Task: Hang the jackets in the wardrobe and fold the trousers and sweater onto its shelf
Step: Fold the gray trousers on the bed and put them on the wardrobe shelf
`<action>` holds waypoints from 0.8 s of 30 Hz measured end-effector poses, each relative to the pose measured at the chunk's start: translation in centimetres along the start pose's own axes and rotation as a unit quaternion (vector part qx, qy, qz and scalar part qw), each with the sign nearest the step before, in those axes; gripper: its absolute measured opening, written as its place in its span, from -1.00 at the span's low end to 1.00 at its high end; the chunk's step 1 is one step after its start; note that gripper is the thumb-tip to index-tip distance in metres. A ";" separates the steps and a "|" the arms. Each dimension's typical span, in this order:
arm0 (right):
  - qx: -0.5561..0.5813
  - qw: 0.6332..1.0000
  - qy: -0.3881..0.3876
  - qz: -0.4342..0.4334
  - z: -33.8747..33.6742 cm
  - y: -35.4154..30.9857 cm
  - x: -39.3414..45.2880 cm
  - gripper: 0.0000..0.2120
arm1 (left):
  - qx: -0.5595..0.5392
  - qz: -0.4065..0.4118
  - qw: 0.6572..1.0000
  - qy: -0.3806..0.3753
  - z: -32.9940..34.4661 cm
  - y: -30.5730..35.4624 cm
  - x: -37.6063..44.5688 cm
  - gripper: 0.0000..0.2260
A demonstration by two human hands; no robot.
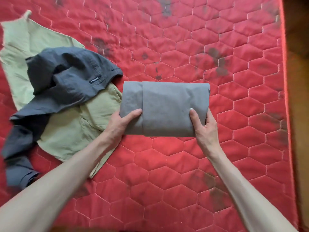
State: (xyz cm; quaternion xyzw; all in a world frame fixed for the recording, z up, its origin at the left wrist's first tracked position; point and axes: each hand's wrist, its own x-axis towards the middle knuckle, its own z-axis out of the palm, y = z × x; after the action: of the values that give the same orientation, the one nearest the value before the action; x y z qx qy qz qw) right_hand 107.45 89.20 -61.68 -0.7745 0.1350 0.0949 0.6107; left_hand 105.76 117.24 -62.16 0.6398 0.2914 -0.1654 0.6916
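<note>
Two bare forearms are reaching in from the bottom edge, converging on a folded grey garment [165, 108] lying on the red quilted mattress [184, 164]. The left hand [122, 122] is gripping the bundle's near left corner — thumb lying on top, the fingers hidden beneath the cloth. The right hand [204, 126] is gripping the near right corner likewise, thumb pressing on top, the other fingers curling round the right edge. Both wrists are sitting low, level with the bundle's near edge. The grey garment is showing as a compact rectangle, smooth, with one vertical fold line left of centre. To its left, dark grey trousers [66, 77] are lying crumpled over pale green trousers [70, 129] — unfolded, the pale green pair just beside the bundle's left edge.
</note>
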 end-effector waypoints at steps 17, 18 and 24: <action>0.076 0.911 -0.393 0.097 -4.0 -31.7 -12.6 -0.46 | -0.133 0.158 0.937 0.283 -2.3 17.3 -34.3 -0.40; 0.071 0.912 -0.394 0.084 -3.2 -32.8 -13.1 -0.40 | -0.157 0.164 0.927 0.299 -2.5 17.6 -35.9 -0.41; 0.061 0.892 -0.447 0.011 1.3 -38.6 -19.0 -0.45 | -0.229 0.202 0.888 0.343 -6.3 17.8 -44.3 -0.44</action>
State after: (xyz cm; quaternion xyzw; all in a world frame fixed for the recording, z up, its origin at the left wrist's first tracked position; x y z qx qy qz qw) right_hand 102.01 100.61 -20.49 -0.6103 -0.1381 0.4293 0.6512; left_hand 80.92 119.27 -20.93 0.5253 0.4050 0.2793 0.6943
